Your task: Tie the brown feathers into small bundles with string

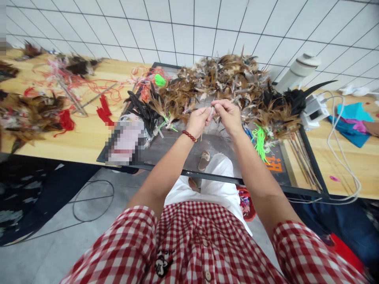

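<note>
My left hand (199,121), with a beaded bracelet (189,136) at its wrist, is closed in a pinch over the dark tray (189,152). Fingertip to fingertip with it, my right hand (228,114) pinches too. Something small and pale sits between the fingers; it may be a feather's base, but I cannot make it out. Just beyond both hands lies a large heap of brown feathers (227,77). Black feathers (143,110) lie left of my hands, near a small bundle tied with green string (168,122). Bright green strings (260,144) hang to the right.
A white bottle (299,71) and a white power adapter (314,112) with a looping cable stand at right. Thin sticks (304,157) lie along the tray's right side. More feathers (32,116), red tassels (104,110) and scissors-like metal tools (72,96) occupy the wooden table's left.
</note>
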### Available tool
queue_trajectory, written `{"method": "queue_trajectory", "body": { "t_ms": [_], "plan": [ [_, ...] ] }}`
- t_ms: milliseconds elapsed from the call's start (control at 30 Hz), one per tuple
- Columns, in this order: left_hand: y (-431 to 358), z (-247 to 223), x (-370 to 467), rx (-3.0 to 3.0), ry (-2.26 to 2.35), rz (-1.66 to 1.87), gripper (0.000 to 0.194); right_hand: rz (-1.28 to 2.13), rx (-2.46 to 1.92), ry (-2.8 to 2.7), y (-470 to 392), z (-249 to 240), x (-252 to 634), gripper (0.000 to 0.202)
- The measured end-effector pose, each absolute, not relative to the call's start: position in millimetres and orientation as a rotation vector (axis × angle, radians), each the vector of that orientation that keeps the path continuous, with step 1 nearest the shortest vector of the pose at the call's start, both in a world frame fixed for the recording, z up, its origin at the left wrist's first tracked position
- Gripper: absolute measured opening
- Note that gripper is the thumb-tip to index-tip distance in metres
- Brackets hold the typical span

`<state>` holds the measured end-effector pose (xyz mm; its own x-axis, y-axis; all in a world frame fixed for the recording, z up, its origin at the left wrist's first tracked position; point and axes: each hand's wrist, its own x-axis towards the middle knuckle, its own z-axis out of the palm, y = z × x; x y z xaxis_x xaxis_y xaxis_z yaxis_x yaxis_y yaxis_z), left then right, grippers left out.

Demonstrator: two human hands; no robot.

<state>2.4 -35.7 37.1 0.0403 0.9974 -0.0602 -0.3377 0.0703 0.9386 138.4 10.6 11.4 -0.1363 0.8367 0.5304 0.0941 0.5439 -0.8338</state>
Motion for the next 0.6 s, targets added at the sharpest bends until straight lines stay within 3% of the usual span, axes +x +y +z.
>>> {"method": "queue_trajectory", "body": {
  "t_ms": [300,600],
  "plan": [
    [-27.6,30.9,-10.7,1.190,0.856,1.214,0.043,1.260,-0.764,-1.550,2.7,29.3,149.8,0.050],
    [-25.0,30.5,-14.6,1.117,0.859,1.163,0.040,1.312,-0.733,-1.479,0.4,27.1,137.3,0.058]
  ]
}}
